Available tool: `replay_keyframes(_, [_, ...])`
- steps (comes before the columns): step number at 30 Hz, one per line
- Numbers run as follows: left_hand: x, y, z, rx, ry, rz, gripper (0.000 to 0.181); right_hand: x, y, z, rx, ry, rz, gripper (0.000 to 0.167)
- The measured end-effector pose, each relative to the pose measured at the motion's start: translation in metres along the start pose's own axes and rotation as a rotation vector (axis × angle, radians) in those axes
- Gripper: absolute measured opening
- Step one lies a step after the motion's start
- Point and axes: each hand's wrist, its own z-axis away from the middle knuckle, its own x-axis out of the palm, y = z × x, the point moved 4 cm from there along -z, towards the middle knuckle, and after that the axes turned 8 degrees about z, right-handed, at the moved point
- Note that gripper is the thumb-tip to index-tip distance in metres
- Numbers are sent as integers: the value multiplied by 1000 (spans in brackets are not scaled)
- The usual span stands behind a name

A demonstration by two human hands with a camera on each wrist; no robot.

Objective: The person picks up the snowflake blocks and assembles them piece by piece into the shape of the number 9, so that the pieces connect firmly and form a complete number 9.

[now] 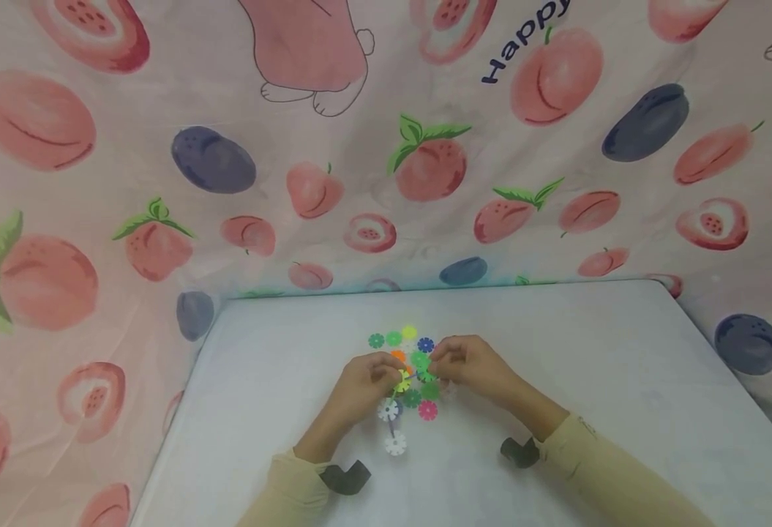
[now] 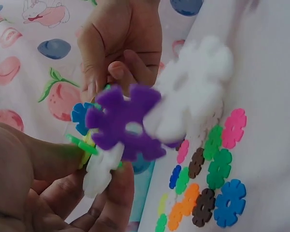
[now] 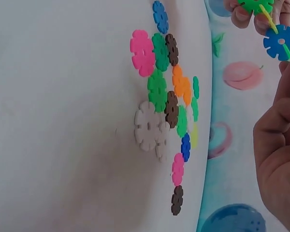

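Observation:
A chain of slotted flower-shaped plastic discs is held up between both hands over the table. My left hand (image 1: 367, 380) pinches it by its yellow and green part. From there hang a white disc (image 1: 388, 410), a purple disc (image 2: 128, 121) and another white disc (image 1: 395, 444), blurred in the left wrist view. At the chain's other end my right hand (image 1: 467, 362) pinches a green disc, seen edge-on and partly hidden by its fingertips. Beside those fingertips, a blue disc (image 3: 280, 42) is joined to a yellow disc (image 3: 268, 19) in the right wrist view.
Several loose discs lie flat on the white table (image 1: 280, 351) below the hands, among them a pink disc (image 1: 428, 410), an orange disc (image 2: 175, 216), a brown disc (image 3: 177, 200) and a blue disc (image 2: 230, 203). A fruit-print cloth (image 1: 333, 183) hangs behind.

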Motion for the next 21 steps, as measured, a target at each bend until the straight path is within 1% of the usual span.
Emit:
replay_keyframes(5, [1,5,2,0,37,-24,15,0,-3,0,-73,-11,-23,9])
replay_keyframes(7, [1,5,2,2,41,-18,14,0,-4,-1,-83,-13,-32,11])
replay_keyframes(15, [2,4,1,10,36,-3,16,2,1,-2,-98,-36,-60,15])
replay_keyframes(19, [1,3,0,-6,23,6,18,2,5,-4,-102,-43,-89,18])
replay_keyframes(21, [1,2,0,-21,12,16,19,2,7,-6,-85,-45,-103,22])
